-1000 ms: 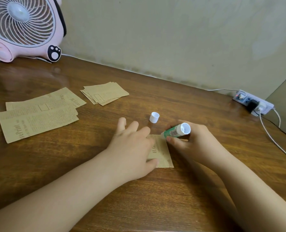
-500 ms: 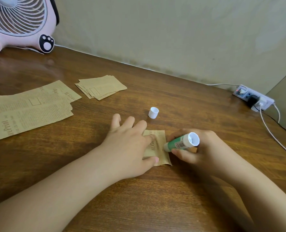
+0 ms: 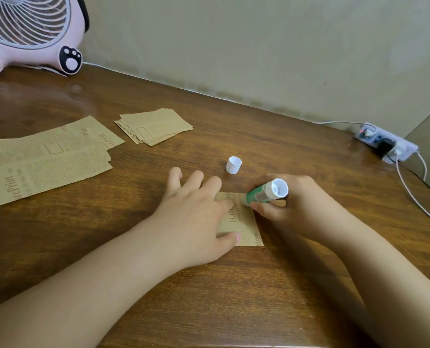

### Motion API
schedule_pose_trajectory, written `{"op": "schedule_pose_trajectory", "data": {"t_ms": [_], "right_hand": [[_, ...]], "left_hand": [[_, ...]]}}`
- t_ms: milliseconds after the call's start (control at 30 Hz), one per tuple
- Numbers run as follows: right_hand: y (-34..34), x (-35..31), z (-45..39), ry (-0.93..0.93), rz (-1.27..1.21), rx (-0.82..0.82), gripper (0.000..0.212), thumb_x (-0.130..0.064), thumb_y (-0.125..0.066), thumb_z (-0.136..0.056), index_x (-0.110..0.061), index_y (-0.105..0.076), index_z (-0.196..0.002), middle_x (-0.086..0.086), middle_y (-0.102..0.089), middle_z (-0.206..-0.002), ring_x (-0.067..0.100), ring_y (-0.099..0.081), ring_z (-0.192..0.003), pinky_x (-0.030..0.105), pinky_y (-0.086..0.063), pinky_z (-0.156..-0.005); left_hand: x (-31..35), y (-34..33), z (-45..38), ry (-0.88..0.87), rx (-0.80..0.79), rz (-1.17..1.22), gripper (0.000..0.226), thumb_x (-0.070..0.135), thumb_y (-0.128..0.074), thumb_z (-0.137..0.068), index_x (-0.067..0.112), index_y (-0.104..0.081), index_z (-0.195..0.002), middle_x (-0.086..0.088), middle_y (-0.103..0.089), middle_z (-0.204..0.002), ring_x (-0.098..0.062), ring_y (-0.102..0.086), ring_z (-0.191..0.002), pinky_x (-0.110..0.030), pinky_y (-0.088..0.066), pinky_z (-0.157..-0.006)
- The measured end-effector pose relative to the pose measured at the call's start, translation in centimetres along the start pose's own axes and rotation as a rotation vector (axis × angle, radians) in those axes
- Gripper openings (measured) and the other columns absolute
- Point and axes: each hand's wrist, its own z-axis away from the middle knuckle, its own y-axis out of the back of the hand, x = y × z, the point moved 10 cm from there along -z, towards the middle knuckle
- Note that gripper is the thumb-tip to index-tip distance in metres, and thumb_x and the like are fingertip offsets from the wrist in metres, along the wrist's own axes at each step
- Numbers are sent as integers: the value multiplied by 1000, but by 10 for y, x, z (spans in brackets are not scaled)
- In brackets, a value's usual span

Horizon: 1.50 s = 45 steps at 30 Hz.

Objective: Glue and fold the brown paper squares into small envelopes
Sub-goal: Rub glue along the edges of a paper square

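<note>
A small brown printed paper square [image 3: 244, 222] lies flat on the wooden table [image 3: 234, 297]. My left hand [image 3: 196, 217] presses it down with spread, straight fingers and covers its left part. My right hand [image 3: 292, 204] grips a green and white glue stick [image 3: 264, 193], whose tip touches the paper near its top edge. The stick's white cap [image 3: 233, 165] stands on the table just beyond the hands.
A stack of cut brown squares [image 3: 156, 126] and larger printed brown sheets [image 3: 45, 156] lie to the left. A pink fan [image 3: 30, 33] stands at the back left corner. A power strip [image 3: 387, 144] with cables sits at the right by the wall.
The glue stick's tip slid down the paper's right edge, then back up near its top edge. My left hand stayed pressing on the paper. The view shifted slightly.
</note>
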Motion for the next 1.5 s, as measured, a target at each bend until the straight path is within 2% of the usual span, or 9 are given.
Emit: {"op": "schedule_pose_trajectory", "data": {"t_ms": [233,467,600,733,967,1100,1233,1333,1500], "right_hand": [[0,-22,38,90,-25,-30,24,-27,-75,-75,-32,-67,-98,-22,-63,-86,-7,-58,-83,3,-41,-71],[12,-20,56,25,-222,-8,17,-29,-74,-78,-33,-68,-93,-24,-68,-93,-3,-64,-85,9,-47,-70],[30,-7,58,-65,-279,149,17,-26,-72,-77,-35,-65,-89,-31,-66,-88,-8,-64,-81,5,-45,-67],[25,-4,48,-98,-205,139,21,-25,-72,-79,-42,-60,-84,-43,-59,-87,-13,-59,-84,3,-44,-69],[15,-14,29,-88,-222,95,19,-27,-69,-82,-42,-59,-78,-45,-58,-80,-16,-58,-84,3,-44,-71],[14,-14,25,-83,-194,84,20,-28,-69,-82,-44,-58,-76,-47,-56,-77,-18,-57,-82,2,-44,-70],[10,-13,21,-63,-169,54,12,-29,-69,-81,-39,-64,-84,-37,-62,-83,-13,-59,-86,7,-47,-74],[6,-14,13,-27,-101,43,8,-28,-69,-83,-32,-68,-90,-17,-67,-87,2,-62,-84,21,-50,-71],[-7,-21,-1,34,-9,-11,8,-26,-66,-83,-24,-65,-91,-10,-63,-88,8,-59,-82,32,-49,-72]], "left_hand": [[0,-1,0,1,-20,-5,69,72,-28,-84,38,-33,-143,7,-20,-99,-19,-25,-113,-48,-7,-99],[5,6,5,5,-3,-25,56,56,-24,-94,33,-36,-143,6,-20,-98,-19,-25,-110,-47,-7,-98],[10,7,8,8,-14,-115,38,31,-28,-98,21,-54,-123,4,-24,-97,-21,-27,-107,-44,-9,-91],[10,3,5,61,-126,-114,39,51,-34,-98,24,-61,-92,2,-46,-102,-21,-33,-108,-42,-13,-98],[8,19,6,207,11,-205,67,70,-27,-89,16,-64,-97,-4,-58,-96,-23,-40,-94,-43,-19,-93],[-3,26,6,88,130,3,54,67,-34,-89,22,-57,-109,8,-45,-101,-16,-37,-102,-36,-15,-92],[-1,12,6,-136,-39,174,62,70,-47,-80,34,-52,-130,27,-38,-126,-4,-21,-105,-30,-13,-93],[-1,4,11,-145,-74,140,73,75,-46,-77,34,-46,-138,30,-36,-132,-3,-15,-99,-32,-10,-93],[-4,4,12,-114,-68,140,73,77,-44,-75,36,-47,-136,26,-43,-128,-5,-15,-98,-33,-9,-91]]}}
